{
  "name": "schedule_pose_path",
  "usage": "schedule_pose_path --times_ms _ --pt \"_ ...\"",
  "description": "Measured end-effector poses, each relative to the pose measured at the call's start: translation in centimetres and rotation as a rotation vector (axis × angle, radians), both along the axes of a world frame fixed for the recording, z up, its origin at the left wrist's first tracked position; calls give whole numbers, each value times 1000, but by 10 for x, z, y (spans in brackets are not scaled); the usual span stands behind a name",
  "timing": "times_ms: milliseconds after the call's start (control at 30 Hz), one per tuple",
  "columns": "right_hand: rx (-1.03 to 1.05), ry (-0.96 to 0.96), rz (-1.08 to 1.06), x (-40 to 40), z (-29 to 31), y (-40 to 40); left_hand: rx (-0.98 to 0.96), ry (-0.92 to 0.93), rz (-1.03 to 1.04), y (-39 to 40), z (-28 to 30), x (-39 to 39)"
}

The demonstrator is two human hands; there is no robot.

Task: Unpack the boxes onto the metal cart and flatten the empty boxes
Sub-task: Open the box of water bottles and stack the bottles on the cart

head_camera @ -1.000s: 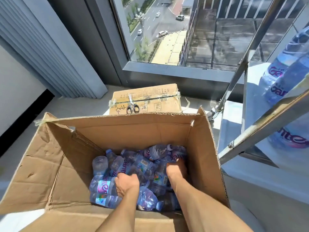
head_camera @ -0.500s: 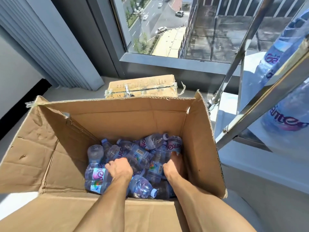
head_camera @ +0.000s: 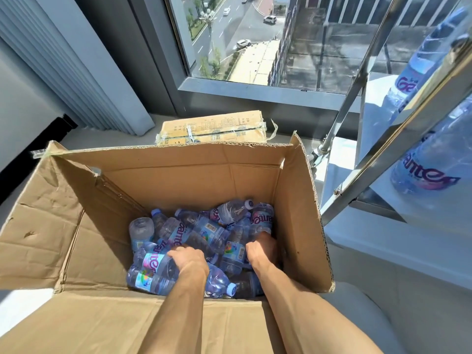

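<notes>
Head view, looking down into an open cardboard box (head_camera: 178,175) at frame centre. Small water bottles (head_camera: 204,233) lie jumbled on its bottom. Left hand (head_camera: 187,259) is down among them, fingers curled over a bottle (head_camera: 155,263) at lower left of the pile. Right hand (head_camera: 261,251) is buried at the pile's right edge; grip cannot be made out. Taped box (head_camera: 217,127) with scissors (head_camera: 190,134) sits behind. Metal cart (head_camera: 408,118) at right carries bottles.
</notes>
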State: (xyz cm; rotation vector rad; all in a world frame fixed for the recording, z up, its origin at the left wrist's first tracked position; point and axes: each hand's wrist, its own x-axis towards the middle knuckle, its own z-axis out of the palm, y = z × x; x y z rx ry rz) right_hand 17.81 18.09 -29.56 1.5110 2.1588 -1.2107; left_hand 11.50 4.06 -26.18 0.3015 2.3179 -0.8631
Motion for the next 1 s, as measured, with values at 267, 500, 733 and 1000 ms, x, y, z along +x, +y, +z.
schedule_pose_path --times_ms 267,500,733,1000 --pt "-79 -24 151 4 48 -14 -61 -54 -98 3 6 -4" --pt "-150 34 104 8 54 -20 225 24 179 -13 10 -9" --pt "-308 60 15 12 42 -24 828 117 603 -25 25 -14" --pt "-844 376 -427 -9 59 -12 1517 -148 1299 34 20 -23"
